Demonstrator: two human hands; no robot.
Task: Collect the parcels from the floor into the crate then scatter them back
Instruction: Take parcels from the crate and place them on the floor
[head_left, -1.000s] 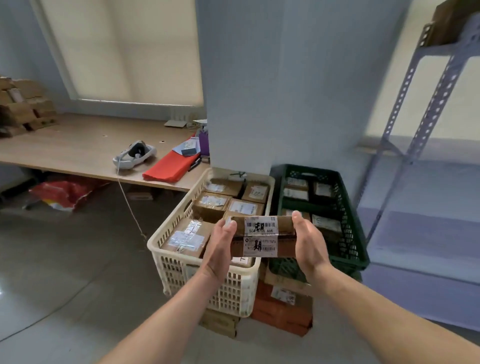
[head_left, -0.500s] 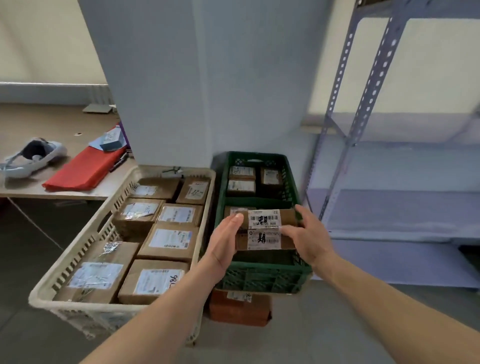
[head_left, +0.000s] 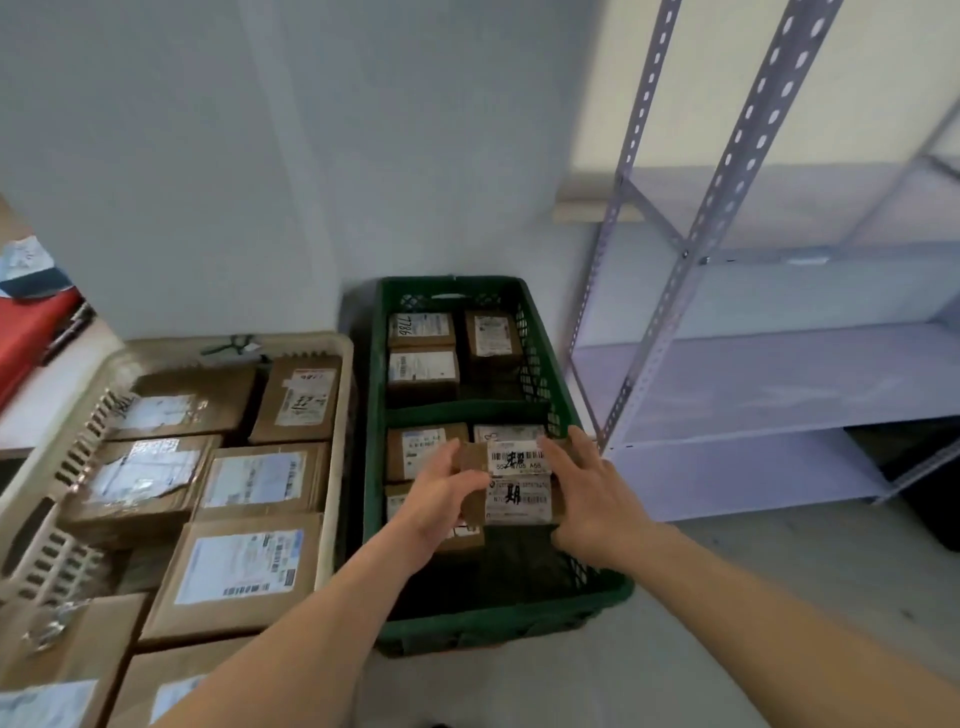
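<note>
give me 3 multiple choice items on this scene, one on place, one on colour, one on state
1. Where is the held parcel?
A. over the green crate
B. on the shelf
C. on the floor

2. What colour is the crate under the hands?
A. cream
B. green
C. red

3. How is the parcel held?
A. by the left hand alone
B. lying loose, untouched
C. between both hands

Answers: 1 A, it sits above the crate's near compartment. 2 B, its rim and walls are dark green. 3 C, the left hand and right hand grip its two ends.
</note>
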